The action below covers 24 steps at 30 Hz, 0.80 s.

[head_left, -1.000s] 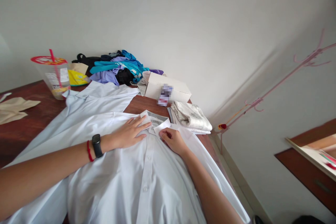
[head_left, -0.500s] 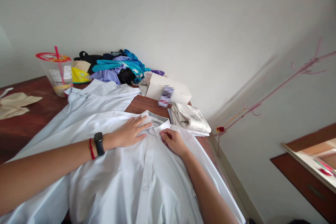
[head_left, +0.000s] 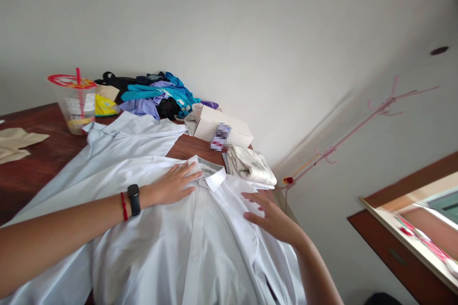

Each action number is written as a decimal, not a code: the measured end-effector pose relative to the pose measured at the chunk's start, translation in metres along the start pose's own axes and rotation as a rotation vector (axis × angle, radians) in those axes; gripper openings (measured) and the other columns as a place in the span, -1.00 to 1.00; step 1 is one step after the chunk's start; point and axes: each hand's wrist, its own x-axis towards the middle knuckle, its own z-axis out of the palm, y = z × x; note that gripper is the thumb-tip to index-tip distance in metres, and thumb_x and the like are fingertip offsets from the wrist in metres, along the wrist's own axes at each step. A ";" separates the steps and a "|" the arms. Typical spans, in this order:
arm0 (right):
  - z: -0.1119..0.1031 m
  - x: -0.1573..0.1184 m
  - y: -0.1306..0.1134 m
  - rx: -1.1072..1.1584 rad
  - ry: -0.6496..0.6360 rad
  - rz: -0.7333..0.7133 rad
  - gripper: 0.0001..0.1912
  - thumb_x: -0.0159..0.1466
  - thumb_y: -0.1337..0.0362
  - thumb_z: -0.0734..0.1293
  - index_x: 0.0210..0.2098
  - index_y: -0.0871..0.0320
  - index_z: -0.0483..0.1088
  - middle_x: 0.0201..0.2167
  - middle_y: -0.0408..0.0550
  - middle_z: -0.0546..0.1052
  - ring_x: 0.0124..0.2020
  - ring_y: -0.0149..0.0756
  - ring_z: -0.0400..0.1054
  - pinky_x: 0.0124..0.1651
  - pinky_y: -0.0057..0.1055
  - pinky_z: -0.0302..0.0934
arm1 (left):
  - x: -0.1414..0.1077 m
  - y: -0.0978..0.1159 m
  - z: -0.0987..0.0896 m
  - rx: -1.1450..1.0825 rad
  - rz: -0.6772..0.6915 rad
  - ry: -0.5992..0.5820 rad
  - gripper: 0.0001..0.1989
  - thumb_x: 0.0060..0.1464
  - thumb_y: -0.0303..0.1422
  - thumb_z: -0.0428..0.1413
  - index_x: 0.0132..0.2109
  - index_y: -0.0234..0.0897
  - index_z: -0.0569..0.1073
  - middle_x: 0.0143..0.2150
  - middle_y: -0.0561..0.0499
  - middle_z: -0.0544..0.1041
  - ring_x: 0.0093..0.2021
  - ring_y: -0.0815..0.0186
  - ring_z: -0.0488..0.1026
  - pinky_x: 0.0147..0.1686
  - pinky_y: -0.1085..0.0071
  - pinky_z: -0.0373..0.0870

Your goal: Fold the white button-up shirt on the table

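Note:
A white button-up shirt (head_left: 214, 243) lies front side up on the wooden table, its collar pointing away from me. My left hand (head_left: 175, 183) rests flat on the shirt's shoulder, fingertips touching the left side of the collar. Over the right shoulder of the shirt is my right hand (head_left: 268, 214), fingers apart and holding nothing; whether it touches the cloth I cannot tell. A second pale shirt (head_left: 139, 128) is spread to the left, partly under the first one.
Along the wall are a plastic cup with a straw (head_left: 77, 105), a heap of clothes (head_left: 161, 95), a white box (head_left: 225, 124) and folded cloth (head_left: 250, 164). Beige cloth pieces (head_left: 21, 143) lie at the left on the table (head_left: 46, 167). A pink coat stand (head_left: 343, 133) leans at right.
My right hand has let go of the collar's right side and moved right, its fingers opening. My left hand stays on the shirt. The view has shifted slightly to the right.

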 end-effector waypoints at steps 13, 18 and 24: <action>0.019 -0.159 0.136 0.319 0.199 0.734 -0.34 -0.07 -0.25 0.43 -0.15 0.09 0.58 -0.26 0.09 0.66 -0.23 0.05 0.55 -0.25 -0.21 0.39 | 0.006 0.003 -0.005 0.069 0.011 -0.048 -0.44 0.39 -0.15 -0.02 0.45 -0.07 0.23 0.52 -0.22 0.08 0.46 -0.22 0.08 0.33 -0.21 0.12; 0.021 -0.166 0.099 0.259 0.311 0.901 -0.44 -0.08 -0.31 0.45 -0.48 0.09 0.51 -0.52 0.03 0.56 -0.45 -0.12 0.42 -0.47 -0.33 0.23 | 0.009 -0.002 -0.003 0.113 0.015 -0.065 -0.42 0.39 -0.11 -0.04 0.46 -0.08 0.21 0.50 -0.22 0.12 0.43 -0.22 0.14 0.31 -0.20 0.14; 0.019 -0.176 0.082 0.213 0.551 0.886 -0.41 0.07 -0.33 0.40 -0.46 0.12 0.53 -0.53 0.07 0.53 -0.44 -0.10 0.44 -0.45 -0.32 0.25 | 0.012 0.002 -0.011 0.109 0.001 -0.134 -0.41 0.40 -0.14 -0.04 0.49 -0.09 0.16 0.53 -0.25 0.04 0.46 -0.26 0.08 0.32 -0.26 0.10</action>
